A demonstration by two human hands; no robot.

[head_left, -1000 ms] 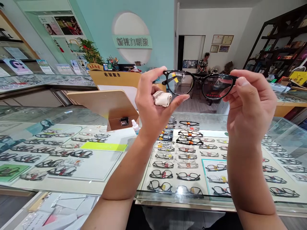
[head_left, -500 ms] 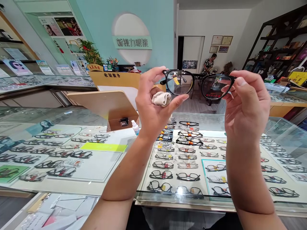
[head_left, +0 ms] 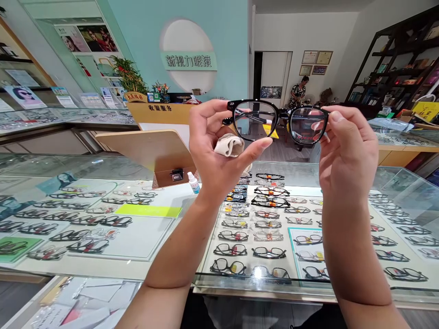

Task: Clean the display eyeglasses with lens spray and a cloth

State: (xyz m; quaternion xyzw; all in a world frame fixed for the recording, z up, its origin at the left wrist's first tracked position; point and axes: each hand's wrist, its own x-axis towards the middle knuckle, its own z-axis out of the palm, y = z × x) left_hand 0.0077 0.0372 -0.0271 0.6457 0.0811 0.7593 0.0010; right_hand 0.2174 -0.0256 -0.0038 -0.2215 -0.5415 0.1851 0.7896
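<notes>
Above the glass display counter (head_left: 192, 274): black-framed glasses (head_left: 277, 121) pinched at both ends by left hand (head_left: 216, 146), beige cloth (head_left: 229, 145) palmed, and right hand (head_left: 346, 155); shifted slightly left, turned squarer than a second ago.

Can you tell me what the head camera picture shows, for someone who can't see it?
Two bare hands hold up a pair of black glasses: the left hand grips one end with a beige cloth tucked in its palm, and the right hand pinches the other end. Below is a glass display counter with rows of glasses inside and a small spray bottle on top.
</notes>
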